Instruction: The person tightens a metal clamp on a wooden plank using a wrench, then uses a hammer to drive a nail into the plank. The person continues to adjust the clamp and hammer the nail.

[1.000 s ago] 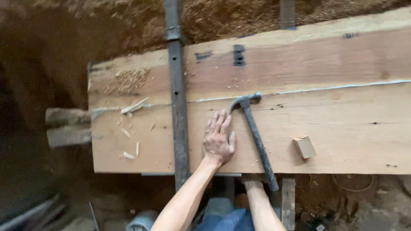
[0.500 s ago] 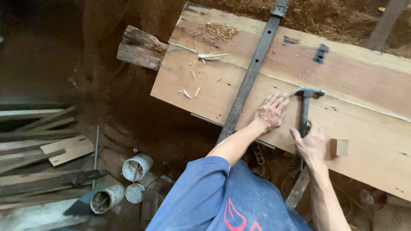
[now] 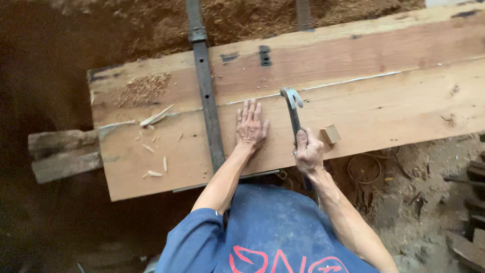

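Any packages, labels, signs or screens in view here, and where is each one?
No packages, labels, signs or screens show.
The only printed thing is a red rounded design on the person's blue shirt, bottom centre, cut off by the frame edge.
The long wooden plank shows dark marks and a pale line, no label.

A rough woodworking shop or sawmill yard: wide reddish timber planks (image 3: 353, 96) lie over a sawdust-covered dirt floor (image 3: 116, 40), crossed by a long dark metal clamp bar (image 3: 204, 86), with pale wood chips (image 3: 154, 119) near the planks' left end and offcuts (image 3: 63, 154) beyond it.
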